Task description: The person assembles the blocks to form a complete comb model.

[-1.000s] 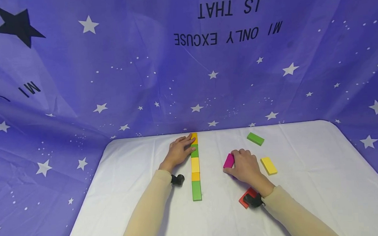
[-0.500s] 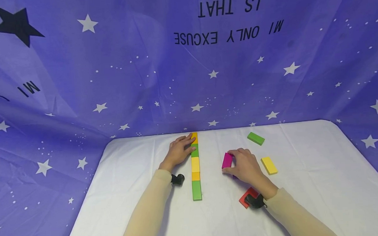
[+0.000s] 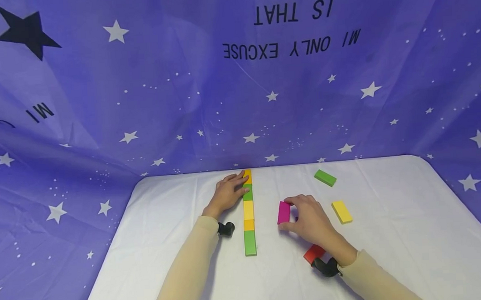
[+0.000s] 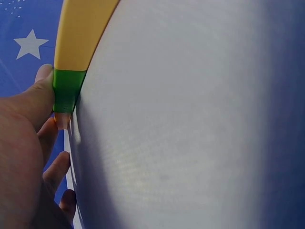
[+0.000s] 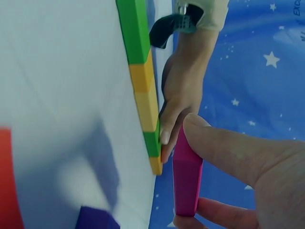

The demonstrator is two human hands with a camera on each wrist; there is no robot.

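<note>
white table (image 3: 181, 266); block row (image 3: 248, 213); loose green block (image 3: 325, 177); yellow block (image 3: 342, 211); red block (image 3: 313, 253)

The head view is evenly and brightly lit from above, with no glare on the white table (image 3: 392, 232). Only soft, short shadows are cast under the sleeves and the right hand (image 3: 309, 221). Straight lines are bowed towards the edges by wide-angle distortion, and the backdrop (image 3: 99, 107) is rendered sharply. In the left wrist view the table is blurred, with a dim band at the right. In the right wrist view the thumb (image 5: 224, 143) is shown out of focus, and a soft shadow is thrown on the table.
</note>
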